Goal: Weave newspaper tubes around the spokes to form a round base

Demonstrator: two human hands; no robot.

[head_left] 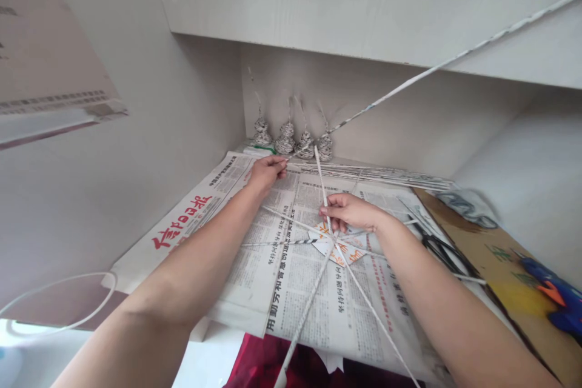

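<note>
My left hand (pixel 268 173) pinches one end of a long rolled paper stick (pixel 409 82), which slants up past the upper right edge of the picture. My right hand (pixel 350 212) has its thumb and fingers closed on an upright paper stick (pixel 322 185). That stick belongs to a star of crossed paper sticks (pixel 311 288), spread like spokes over the newspaper (pixel 309 309). Under their crossing lies a small white card (pixel 350 254) with orange writing. The exact crossing is partly hidden by my right fingers.
Several small woven gourds (pixel 285 138) stand against the back wall. A bundle of paper sticks (pixel 386 177) lies before them. On the right are black-handled scissors (pixel 439 248), cardboard (pixel 509 267) and a blue tool (pixel 552 294). A shelf panel (pixel 364 6) overhangs the table.
</note>
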